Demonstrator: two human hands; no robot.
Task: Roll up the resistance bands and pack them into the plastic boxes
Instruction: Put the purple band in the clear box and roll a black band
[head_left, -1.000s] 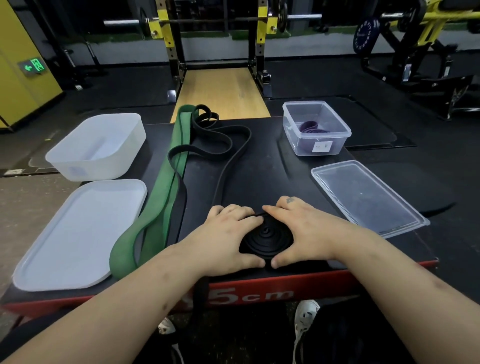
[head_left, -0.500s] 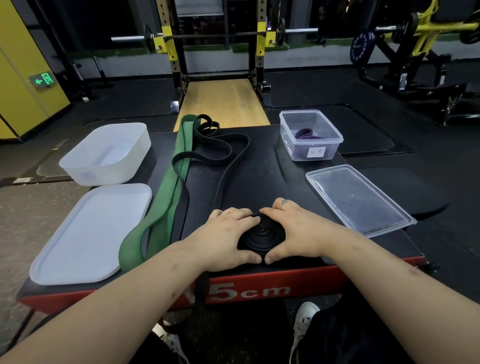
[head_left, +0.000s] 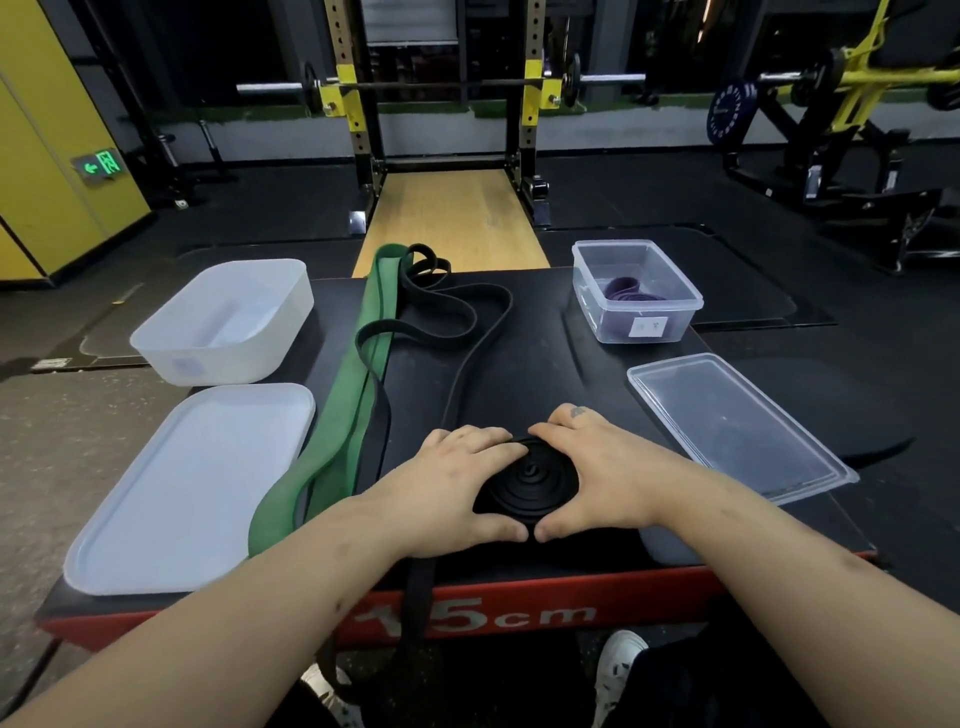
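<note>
Both hands: left hand and right hand cup the black roll, fingers curled round it.
Roll: flat on the bench, near its front edge.
Loose tail: I see it leading away far-left; left hand is nearer.

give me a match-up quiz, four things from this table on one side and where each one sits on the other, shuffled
Things:
1. green band
2. purple band
3. black roll
4. clear lid

Places:
a. inside the clear box
b. held between the left hand and the right hand
c. stretched out beside the white lid
d. flat on the right side of the table

Pairs: 1-c, 2-a, 3-b, 4-d
</note>
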